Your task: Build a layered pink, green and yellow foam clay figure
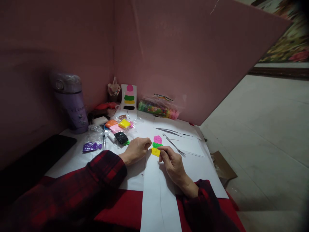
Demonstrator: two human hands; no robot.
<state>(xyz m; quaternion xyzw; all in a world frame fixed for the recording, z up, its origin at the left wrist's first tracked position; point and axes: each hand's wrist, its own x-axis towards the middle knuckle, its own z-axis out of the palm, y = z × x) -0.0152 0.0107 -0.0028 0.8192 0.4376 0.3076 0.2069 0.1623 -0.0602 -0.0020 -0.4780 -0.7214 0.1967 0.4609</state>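
A long white paper strip point(159, 199) lies down the middle, bearing a pink patch point(157, 139), a green patch point(156, 145) and a yellow patch point(155, 152). My left hand point(137, 149) is just left of the patches, thumb and fingertips pressed together; anything between them is too small to name. At the right edge of the green and yellow patches, my right hand point(173, 163) has its fingers curled together over the paper. Whatever it pinches is hidden.
Metal scissors point(174, 145) lie right of the patches. Left are clay packets point(121, 138), a purple packet point(91, 147), a purple bottle point(73, 109) and a dark flat object point(45, 158). A coloured sample card point(129, 100) and plastic-wrapped pack point(158, 109) stand behind.
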